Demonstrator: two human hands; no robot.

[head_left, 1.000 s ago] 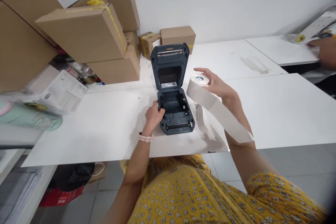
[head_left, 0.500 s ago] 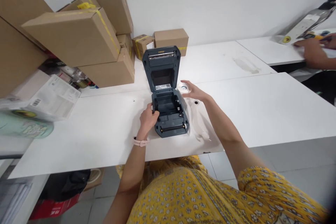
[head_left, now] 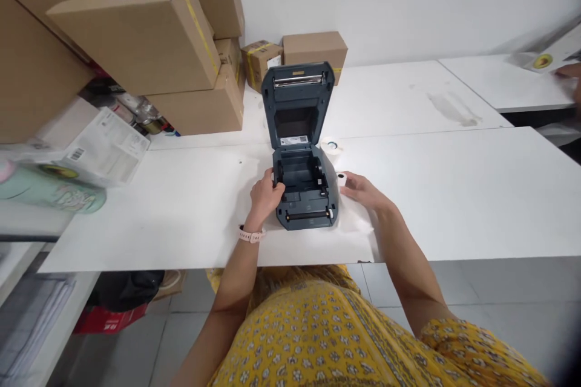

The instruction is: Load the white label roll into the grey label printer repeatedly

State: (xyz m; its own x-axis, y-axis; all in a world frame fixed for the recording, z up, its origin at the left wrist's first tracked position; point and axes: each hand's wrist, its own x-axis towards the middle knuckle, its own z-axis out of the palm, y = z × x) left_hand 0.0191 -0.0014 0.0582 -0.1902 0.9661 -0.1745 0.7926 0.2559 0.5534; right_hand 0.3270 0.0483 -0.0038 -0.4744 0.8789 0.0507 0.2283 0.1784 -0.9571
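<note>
A dark grey label printer (head_left: 305, 178) stands on the white table with its lid (head_left: 297, 103) raised and its bay bare of paper. My left hand (head_left: 265, 198) grips the printer's left side, thumb over the rim. Just right of the printer, my right hand (head_left: 365, 192) has its thumb and fingers around a small white paper roll (head_left: 341, 180) with a dark core. A larger white label roll (head_left: 332, 147) stands behind it, untouched, beside the printer's hinge. Crumpled whitish paper or film (head_left: 356, 217) lies below my right hand.
Cardboard boxes (head_left: 131, 42) are stacked at the back left, with two smaller boxes (head_left: 315, 48) behind the printer. A green bottle (head_left: 59, 188) and a white carton (head_left: 109, 145) lie at the left. Another person's hand (head_left: 569, 71) shows at the far right.
My right hand has left the larger label roll, come nearer to me and closed around the small roll. My left hand stays on the printer. The camera view has shifted.
</note>
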